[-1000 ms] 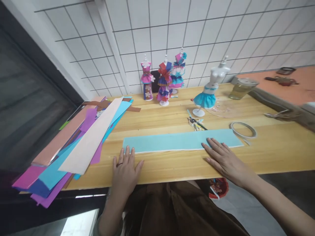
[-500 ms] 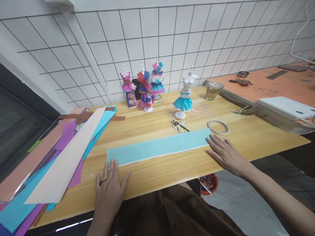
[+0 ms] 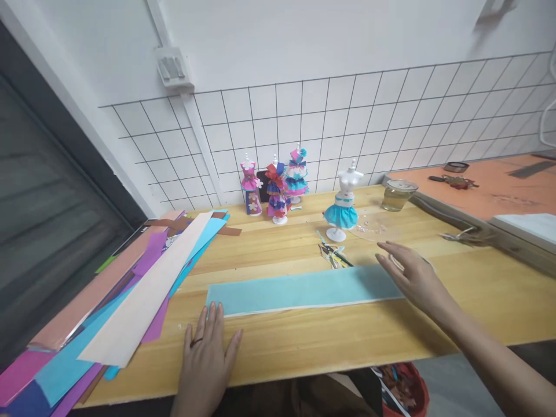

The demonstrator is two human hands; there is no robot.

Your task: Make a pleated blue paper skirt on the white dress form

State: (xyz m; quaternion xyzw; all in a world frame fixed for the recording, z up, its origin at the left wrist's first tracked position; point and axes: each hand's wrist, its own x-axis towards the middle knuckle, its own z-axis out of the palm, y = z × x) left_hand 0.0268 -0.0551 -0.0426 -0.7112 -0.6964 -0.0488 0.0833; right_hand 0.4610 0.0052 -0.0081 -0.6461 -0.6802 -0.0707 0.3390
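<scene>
light-blue rectangular strip (image 3: 299, 291) was laid left-to-right, its near left corner touched by the left hand (image 3: 206, 356); the right hand (image 3: 416, 279) was held above its right end, fingers kinda unclenched on both.

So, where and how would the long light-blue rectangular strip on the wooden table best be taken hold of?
Probably by its short ends, from the near side: the long, light-blue, papery strip lies flat without a visible raised lip, so each end likely needs lifting before pinching. The left hand touches its near left corner; the right hand is above the right end.
</scene>
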